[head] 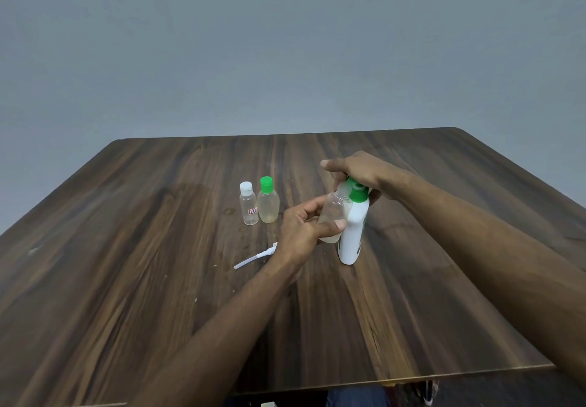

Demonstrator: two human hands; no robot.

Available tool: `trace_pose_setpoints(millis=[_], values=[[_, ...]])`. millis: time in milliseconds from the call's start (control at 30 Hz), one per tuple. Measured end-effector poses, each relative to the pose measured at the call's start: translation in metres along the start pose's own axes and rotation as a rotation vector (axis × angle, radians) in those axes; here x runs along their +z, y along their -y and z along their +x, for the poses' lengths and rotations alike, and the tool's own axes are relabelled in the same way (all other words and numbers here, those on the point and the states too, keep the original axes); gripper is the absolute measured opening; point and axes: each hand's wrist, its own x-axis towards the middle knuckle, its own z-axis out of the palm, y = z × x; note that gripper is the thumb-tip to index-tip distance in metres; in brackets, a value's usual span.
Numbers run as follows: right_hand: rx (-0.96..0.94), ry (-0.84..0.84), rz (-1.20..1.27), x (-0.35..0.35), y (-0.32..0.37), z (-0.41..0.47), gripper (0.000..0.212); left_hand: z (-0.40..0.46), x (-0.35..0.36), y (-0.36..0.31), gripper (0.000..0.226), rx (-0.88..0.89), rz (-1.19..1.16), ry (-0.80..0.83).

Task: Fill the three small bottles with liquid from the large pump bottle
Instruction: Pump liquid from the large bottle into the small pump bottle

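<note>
The left hand (301,230) is grasping a clear small bottle (333,216), holding it against the white pump bottle (353,232) standing on the tabletop (158,248). The right hand (358,173) is curling over the green pump top (358,192). Two capped bottles (260,205) are standing further left, well apart from them.

A white large pump bottle (352,235) with a green pump head (358,192) is stood upright on the dark wood-grain counter (126,248). Its pump head is covered by the right hand (355,173). A clear small bottle (333,216), uncapped, is held by the left hand (304,229) against the pump bottle, its mouth just under the nozzle. Two capped small bottles, a white-capped bottle (248,205) and a green-capped bottle (268,202), are stood side by side further left. A white dip tube (253,258) is laid on the counter near the left wrist.
</note>
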Motion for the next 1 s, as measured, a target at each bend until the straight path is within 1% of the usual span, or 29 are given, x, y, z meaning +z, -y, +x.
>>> trace_pose_setpoints(millis=[133, 300, 467, 667, 733, 900, 1000], values=[[0.012, 0.023, 0.022, -0.0029, 0.0046, -0.0050, 0.059, 0.0001, -0.0002, 0.0004, 0.041, -0.002, 0.002, -0.001], [0.018, 0.009, -0.007, -0.0003, 0.0031, -0.0010, 0.047, 0.0001, -0.0004, 0.0005, 0.042, 0.001, -0.001, 0.001], [0.011, -0.017, -0.011, 0.0014, 0.0023, 0.0006, 0.044, 0.0011, -0.0008, 0.0018, 0.042, 0.002, 0.003, 0.002], [0.017, 0.037, 0.008, -0.0034, 0.0043, -0.0023, 0.063, 0.0011, -0.0008, 0.0018, 0.042, 0.003, 0.001, 0.004], [0.017, 0.041, 0.007, -0.0029, 0.0045, -0.0019, 0.061, 0.0004, -0.0007, 0.0013, 0.042, 0.005, -0.002, 0.006], [0.019, 0.007, -0.028, 0.0002, 0.0019, 0.0024, 0.044, 0.0009, -0.0005, 0.0018, 0.042, 0.008, 0.002, -0.009], [0.013, -0.007, -0.042, 0.0014, 0.0018, 0.0031, 0.044, 0.0007, -0.0010, 0.0033, 0.043, 0.007, -0.004, -0.011]])
